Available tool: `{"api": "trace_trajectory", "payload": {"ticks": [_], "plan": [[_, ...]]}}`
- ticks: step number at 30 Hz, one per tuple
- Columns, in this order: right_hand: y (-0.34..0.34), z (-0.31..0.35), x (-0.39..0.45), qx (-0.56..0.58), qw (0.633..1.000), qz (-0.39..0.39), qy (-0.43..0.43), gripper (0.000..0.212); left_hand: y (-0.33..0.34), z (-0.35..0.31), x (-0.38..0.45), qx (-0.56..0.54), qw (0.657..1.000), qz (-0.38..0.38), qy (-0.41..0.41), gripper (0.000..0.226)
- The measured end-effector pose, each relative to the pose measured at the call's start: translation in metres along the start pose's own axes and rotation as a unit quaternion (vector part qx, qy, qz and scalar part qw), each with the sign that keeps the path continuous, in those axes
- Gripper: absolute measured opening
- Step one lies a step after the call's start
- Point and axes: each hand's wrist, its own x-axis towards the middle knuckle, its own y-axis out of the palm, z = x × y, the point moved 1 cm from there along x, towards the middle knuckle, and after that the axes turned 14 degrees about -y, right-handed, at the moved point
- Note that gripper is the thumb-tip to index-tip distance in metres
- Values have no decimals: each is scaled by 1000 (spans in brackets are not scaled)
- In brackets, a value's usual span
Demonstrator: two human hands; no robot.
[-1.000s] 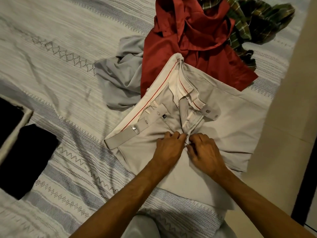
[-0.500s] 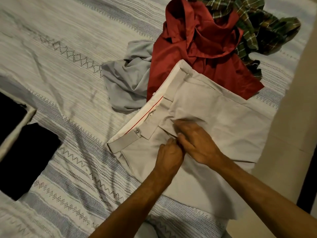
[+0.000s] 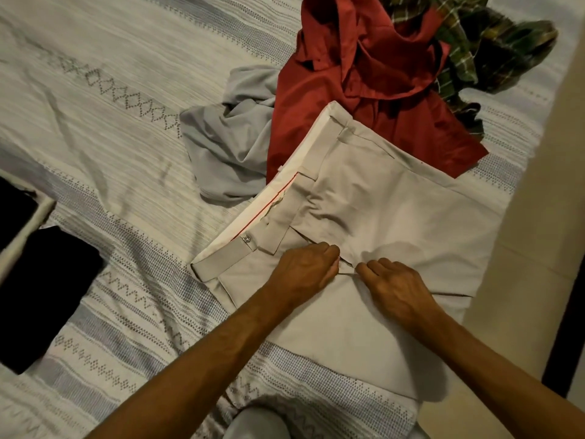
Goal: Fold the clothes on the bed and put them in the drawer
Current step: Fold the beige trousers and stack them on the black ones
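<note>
Both hands' fingers pinch beige trousers point(image 3: 389, 217) | patterned bedspread point(image 3: 104, 128) | cream wall point(image 3: 544, 191) at right

a second ago the fly of the pale beige cotton trousers point(image 3: 395, 217) lay open, showing the white inner lining with red piping and a buttoned tab; now the front flap is closed over it and only a strip of lining shows along the waistband edge. half a second ago the right hand point(image 3: 397, 288) lay across the fly, overlapping the left hand point(image 3: 304, 272); now it has drawn back to the right, so the two hands sit side by side, knuckles up, fingers curled into the fabric at the fly's lower end.
</note>
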Motion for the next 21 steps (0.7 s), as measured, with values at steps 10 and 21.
{"api": "trace_trajectory", "payload": {"ticks": [10,21], "plan": [[-23,9,-6,85,992,61,73,26,-37,80,-3,-48,994,-91,-45,21],[-80,-66,161,13,998,-15,62,50,-44,155,-75,-135,960,-30,-242,48]]}}
